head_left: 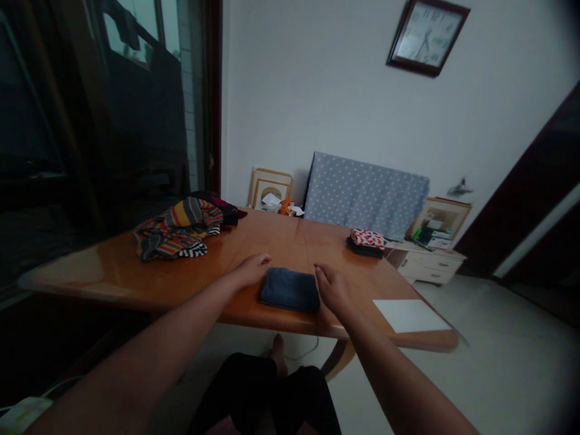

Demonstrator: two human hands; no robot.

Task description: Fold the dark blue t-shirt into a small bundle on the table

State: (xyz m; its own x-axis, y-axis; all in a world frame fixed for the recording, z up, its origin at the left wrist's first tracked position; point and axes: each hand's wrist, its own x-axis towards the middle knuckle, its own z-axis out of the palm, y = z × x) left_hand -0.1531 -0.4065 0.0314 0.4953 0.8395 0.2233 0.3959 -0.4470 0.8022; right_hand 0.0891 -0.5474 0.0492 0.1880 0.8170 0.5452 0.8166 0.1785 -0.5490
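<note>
A person is sitting at a varnished wooden worktop (281,232) with both bare forearms reaching forward, and a folded navy cloth (290,290) is lying flat near the worktop's front edge, between the two hands. The left hand (251,270) is resting just beside the cloth's left end, its fingers pressed together and slightly curled, pinching nothing. The right hand (331,289) is poised just beside the cloth's right end, its fingers loosely together and angled down — it is holding nothing either.

Beyond the cloth and to the left, a striped knitted garment (176,229) is lying in a loose heap. Beyond the cloth and to the right, a red-and-white patterned pouch (367,239) is sitting on a dark folded item (364,249). A white sheet (410,315) is lying to the cloth's right, near the worktop's corner. Far beyond the cloth, a polka-dot board (365,194) is leaning against a pale wall (317,90), and a wall clock (427,37) is hanging higher up.
</note>
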